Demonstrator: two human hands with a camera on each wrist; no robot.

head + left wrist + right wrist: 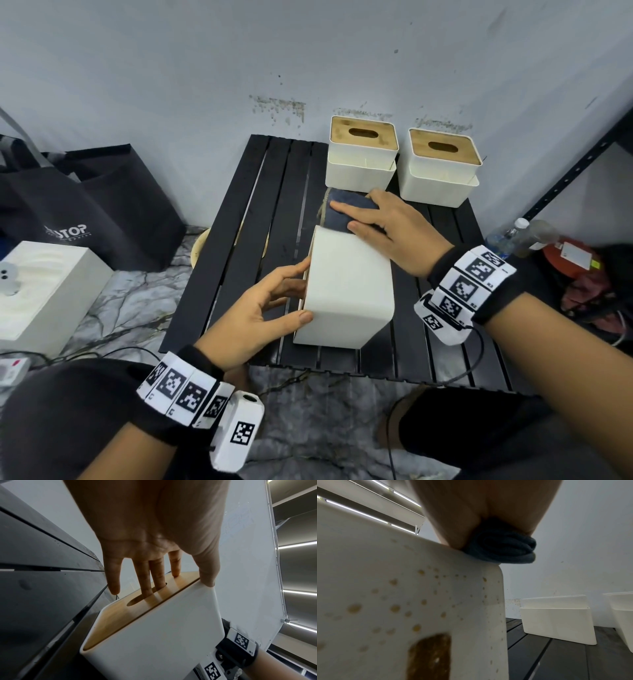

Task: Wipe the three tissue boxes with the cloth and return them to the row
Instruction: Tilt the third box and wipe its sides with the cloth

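One white tissue box (346, 291) lies on its side on the black slatted table (253, 219), its wooden lid (120, 612) facing left. My left hand (301, 291) holds it, thumb on the upper face, fingers on the lid and two of them in the slot (163, 582). My right hand (344, 215) grips a folded dark blue cloth (339, 219) and presses it on the box's far top edge (501, 549). The box face (402, 595) toward my right wrist carries yellowish spots. Two other tissue boxes (363, 154) (442, 168) stand upright side by side at the back.
The wall rises straight behind the back boxes. A black bag (102, 205) and a white box (44, 291) sit on the floor to the left. A plastic bottle (507, 236) and a metal rack (582, 154) are to the right. Cables trail below the table's front edge.
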